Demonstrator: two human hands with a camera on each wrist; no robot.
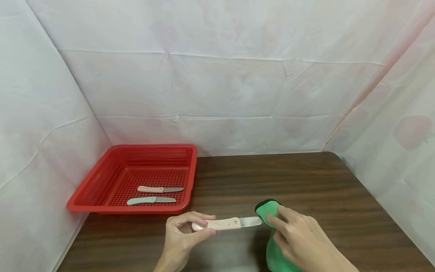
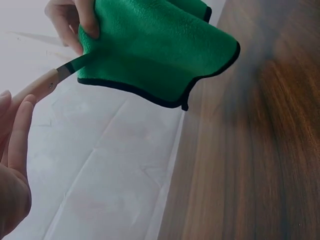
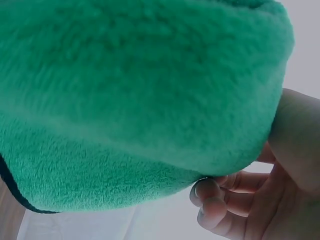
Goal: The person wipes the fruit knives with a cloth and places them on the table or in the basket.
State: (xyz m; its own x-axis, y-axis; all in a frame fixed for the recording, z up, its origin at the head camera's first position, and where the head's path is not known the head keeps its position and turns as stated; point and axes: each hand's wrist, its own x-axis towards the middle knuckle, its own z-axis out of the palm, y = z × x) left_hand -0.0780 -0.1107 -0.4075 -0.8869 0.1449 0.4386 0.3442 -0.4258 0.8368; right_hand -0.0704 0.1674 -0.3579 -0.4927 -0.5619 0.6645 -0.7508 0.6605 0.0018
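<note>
My left hand (image 1: 181, 238) grips a knife (image 1: 222, 224) by its pale cream handle, the blade pointing right. My right hand (image 1: 300, 234) pinches a green cloth (image 1: 268, 211) with dark edging. The blade's tip meets the cloth near the right fingertips. In the left wrist view, the blade (image 2: 75, 63) runs up to the cloth (image 2: 150, 50), and its tip is hidden. The right wrist view is mostly filled by the hanging cloth (image 3: 140, 100), with the curled right fingers (image 3: 212, 212) at its lower edge.
A red basket (image 1: 132, 209) with perforated walls stands at the left of the dark wooden table (image 1: 272, 173). In it lie a cream-handled knife (image 1: 151, 189) and a light-blue-handled knife (image 1: 142, 200). Pale sheets (image 1: 221, 87) hang behind and on both sides.
</note>
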